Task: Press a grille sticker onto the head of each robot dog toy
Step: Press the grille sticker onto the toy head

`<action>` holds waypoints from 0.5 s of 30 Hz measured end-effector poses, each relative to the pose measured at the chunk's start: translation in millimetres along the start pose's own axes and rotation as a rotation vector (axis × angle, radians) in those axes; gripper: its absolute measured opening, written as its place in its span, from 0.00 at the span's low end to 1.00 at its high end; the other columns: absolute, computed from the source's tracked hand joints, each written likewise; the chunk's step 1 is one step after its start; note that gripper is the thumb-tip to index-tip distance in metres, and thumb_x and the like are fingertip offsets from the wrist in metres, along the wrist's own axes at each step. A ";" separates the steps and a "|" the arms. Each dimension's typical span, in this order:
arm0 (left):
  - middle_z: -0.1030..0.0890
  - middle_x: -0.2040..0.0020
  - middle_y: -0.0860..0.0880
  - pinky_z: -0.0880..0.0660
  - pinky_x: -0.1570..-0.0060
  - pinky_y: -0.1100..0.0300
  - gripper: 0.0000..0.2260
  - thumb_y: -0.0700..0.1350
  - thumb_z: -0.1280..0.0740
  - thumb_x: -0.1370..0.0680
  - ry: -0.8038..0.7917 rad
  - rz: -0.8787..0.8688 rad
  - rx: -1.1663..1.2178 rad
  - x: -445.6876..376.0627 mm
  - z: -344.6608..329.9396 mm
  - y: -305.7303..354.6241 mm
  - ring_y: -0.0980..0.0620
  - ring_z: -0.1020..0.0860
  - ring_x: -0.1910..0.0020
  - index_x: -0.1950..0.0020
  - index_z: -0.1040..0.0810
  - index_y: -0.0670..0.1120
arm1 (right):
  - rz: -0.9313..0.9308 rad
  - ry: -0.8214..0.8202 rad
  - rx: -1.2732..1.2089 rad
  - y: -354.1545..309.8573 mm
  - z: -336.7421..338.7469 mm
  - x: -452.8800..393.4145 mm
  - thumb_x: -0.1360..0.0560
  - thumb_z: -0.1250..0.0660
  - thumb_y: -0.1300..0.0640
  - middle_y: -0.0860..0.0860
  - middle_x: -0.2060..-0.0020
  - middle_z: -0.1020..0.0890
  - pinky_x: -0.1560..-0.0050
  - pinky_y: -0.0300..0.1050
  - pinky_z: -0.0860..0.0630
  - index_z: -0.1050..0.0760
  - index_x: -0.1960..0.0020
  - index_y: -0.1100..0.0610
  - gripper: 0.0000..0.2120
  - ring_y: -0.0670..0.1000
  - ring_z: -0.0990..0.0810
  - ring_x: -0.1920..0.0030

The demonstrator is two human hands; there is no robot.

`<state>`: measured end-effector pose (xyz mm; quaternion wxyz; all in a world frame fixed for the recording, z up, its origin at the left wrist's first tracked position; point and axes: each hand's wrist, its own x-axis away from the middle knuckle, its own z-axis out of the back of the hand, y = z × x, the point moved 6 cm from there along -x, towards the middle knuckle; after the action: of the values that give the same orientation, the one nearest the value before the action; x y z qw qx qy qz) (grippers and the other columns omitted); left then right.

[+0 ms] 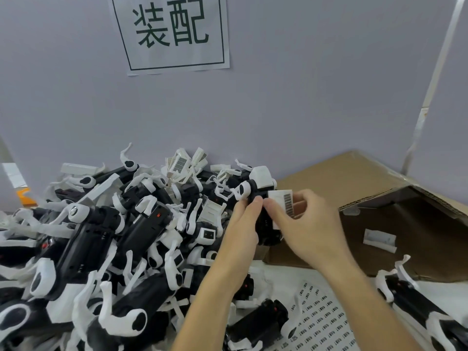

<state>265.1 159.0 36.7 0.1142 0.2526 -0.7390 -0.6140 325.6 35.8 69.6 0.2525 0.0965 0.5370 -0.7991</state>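
Observation:
A black-and-white robot dog toy (255,191) is held up in front of me, its white head (262,177) pointing away. My left hand (243,224) grips its black body from the left. My right hand (301,224) is curled against the toy's right side, fingers around a small white backing strip with a dark grille sticker (288,201) on it. A sheet of several grille stickers (321,323) lies on the table below my right forearm.
A big heap of robot dog toys (101,236) fills the left half of the table. An open cardboard box (405,224) stands at the right with a white scrap inside. More toys (417,300) lie at the lower right. A grey wall with a sign is behind.

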 end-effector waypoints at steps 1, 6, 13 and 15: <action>0.16 0.47 0.64 0.27 0.39 0.57 0.09 0.63 0.34 0.31 -0.015 -0.021 -0.016 1.3 -1.9 0.5 0.65 0.20 0.42 0.53 0.19 0.73 | -0.005 0.009 0.027 -2.8 -6.2 4.3 0.31 0.31 0.31 0.41 0.63 0.17 0.59 0.45 0.23 0.26 0.54 0.45 0.19 0.40 0.20 0.61; 0.14 0.50 0.57 0.25 0.60 0.73 0.12 0.56 0.34 0.21 -0.051 -0.087 -0.064 3.9 -6.5 2.2 0.64 0.17 0.52 0.41 0.22 0.52 | 0.080 0.091 0.245 -13.4 -15.5 17.1 0.27 0.37 0.28 0.43 0.58 0.24 0.65 0.42 0.30 0.33 0.50 0.49 0.25 0.45 0.25 0.59; 0.13 0.51 0.49 0.20 0.45 0.51 0.12 0.53 0.38 0.17 0.106 -0.062 0.053 4.4 11.7 8.1 0.50 0.15 0.48 0.46 0.16 0.50 | 0.241 -0.233 -0.059 -23.3 -14.9 6.5 0.21 0.33 0.47 0.32 0.57 0.17 0.58 0.26 0.27 0.23 0.54 0.39 0.04 0.34 0.20 0.54; 0.13 0.51 0.48 0.19 0.46 0.51 0.14 0.56 0.37 0.18 0.098 -0.087 0.049 4.7 10.9 9.9 0.49 0.14 0.49 0.48 0.15 0.51 | 0.227 -0.276 -0.143 -21.0 -12.8 3.5 0.20 0.33 0.47 0.31 0.57 0.16 0.59 0.25 0.27 0.21 0.53 0.40 0.04 0.33 0.19 0.55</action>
<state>253.6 167.1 43.2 0.1174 0.3171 -0.7356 -0.5871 310.4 52.6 79.9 0.4186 0.0277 0.5382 -0.7310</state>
